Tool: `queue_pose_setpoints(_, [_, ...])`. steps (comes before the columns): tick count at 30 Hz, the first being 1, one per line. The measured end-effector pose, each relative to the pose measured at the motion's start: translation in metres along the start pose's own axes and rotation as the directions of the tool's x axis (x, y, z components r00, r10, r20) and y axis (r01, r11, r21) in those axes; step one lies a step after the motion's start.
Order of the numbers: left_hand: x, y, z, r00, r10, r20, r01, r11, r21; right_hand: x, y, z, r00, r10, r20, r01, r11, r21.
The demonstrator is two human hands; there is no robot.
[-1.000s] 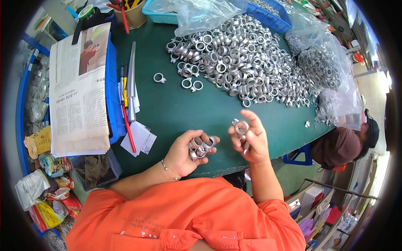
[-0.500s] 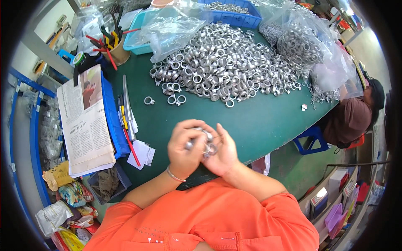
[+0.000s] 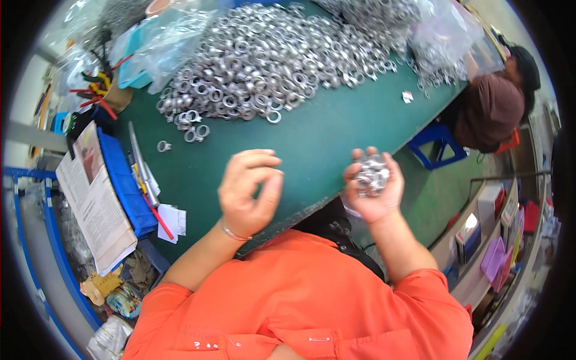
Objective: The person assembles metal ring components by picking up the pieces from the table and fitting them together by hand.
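My right hand [image 3: 381, 204] is palm up at the table's right edge, its fingers curled around a cluster of silver metal rings [image 3: 372, 175]. To the left, above the green table [image 3: 312, 144], is my left hand [image 3: 246, 195]. Its fingers are loosely bent, with a gap between thumb and forefinger, and nothing shows in it. Beyond both hands spreads a large pile of silver metal rings [image 3: 258, 66], many with a small tab. A single loose ring [image 3: 164, 146] lies at the pile's near left.
At left, a newspaper [image 3: 93, 198] leans on a blue tray [image 3: 123, 186]. Beside it lie a red-and-yellow tool [image 3: 157, 213] and white paper slips [image 3: 174, 223]. Pliers stand in a brown pot [image 3: 117, 96]. A person [image 3: 492, 111] sits at the right near a blue stool [image 3: 441, 144].
My hands were together over the rings; now they are apart. My right hand has moved right with the rings in its palm. The whole view has shifted.
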State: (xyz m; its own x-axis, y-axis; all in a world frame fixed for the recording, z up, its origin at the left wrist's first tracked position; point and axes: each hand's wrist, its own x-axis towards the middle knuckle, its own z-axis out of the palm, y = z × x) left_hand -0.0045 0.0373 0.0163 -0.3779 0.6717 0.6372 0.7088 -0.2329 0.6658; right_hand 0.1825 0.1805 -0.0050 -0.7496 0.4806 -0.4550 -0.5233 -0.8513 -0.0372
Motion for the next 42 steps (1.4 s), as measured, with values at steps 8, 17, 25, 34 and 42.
queue_pose_setpoints(8, [-0.006,-0.004,0.012,0.959,-0.281,-0.025,0.263,0.922,-0.286,-0.016,-0.082,-0.112,0.836,-0.136,-0.531,-0.107,0.909,-0.402])
queue_pose_setpoints(17, [-0.008,-0.044,-0.015,0.909,-0.376,-0.182,0.386,0.922,0.025,0.044,-0.124,-0.171,0.6,-0.775,-0.199,0.086,0.31,-0.947])
queue_pose_setpoints(25, [0.057,-0.123,-0.045,0.87,-0.211,-0.446,0.404,0.823,0.399,0.092,-0.024,0.059,0.441,-0.108,0.891,0.574,-0.73,-0.372])
queue_pose_setpoints(34, [0.129,-0.185,-0.019,0.893,-0.404,-0.198,0.44,0.699,0.563,0.245,0.085,0.128,0.651,0.194,0.734,0.401,-0.909,-0.116])
queue_pose_setpoints(42, [0.078,-0.14,-0.025,0.986,-0.088,-0.144,0.149,0.854,0.499,0.184,0.07,0.109,0.473,0.48,0.739,0.653,-0.754,0.073])
